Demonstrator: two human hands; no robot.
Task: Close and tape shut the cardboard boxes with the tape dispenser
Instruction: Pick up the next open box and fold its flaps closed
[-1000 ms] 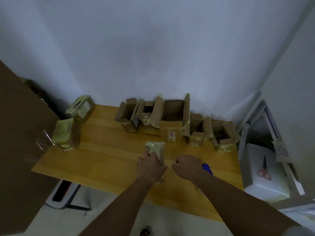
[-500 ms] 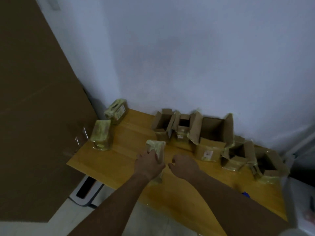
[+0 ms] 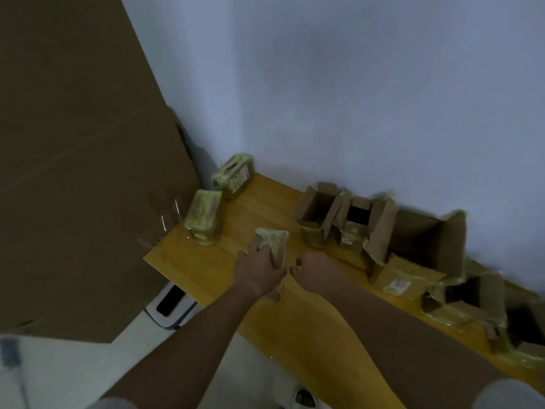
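While left hand [image 3: 259,270] holds taped box [image 3: 272,246] | 2 open boxes [image 3: 317,214] behind

From the middle of the yellow wooden bench [image 3: 259,202], bare wood lies open toward 11 o'clock, a lane between the two closed tape-wrapped cardboard boxes [image 3: 204,218] at 9 to 10 o'clock and the row of open brown cardboard boxes [image 3: 317,215] running from 1 to 4 o'clock against the pale wall [image 3: 354,98]. The near edge at 5 to 6 o'clock is bare too. A tall brown cardboard sheet [image 3: 73,172] blocks the whole left side at 9 o'clock. The left hand [image 3: 259,268], gripping a small taped box [image 3: 272,242], and the right hand [image 3: 317,268] just beside it fill the centre.
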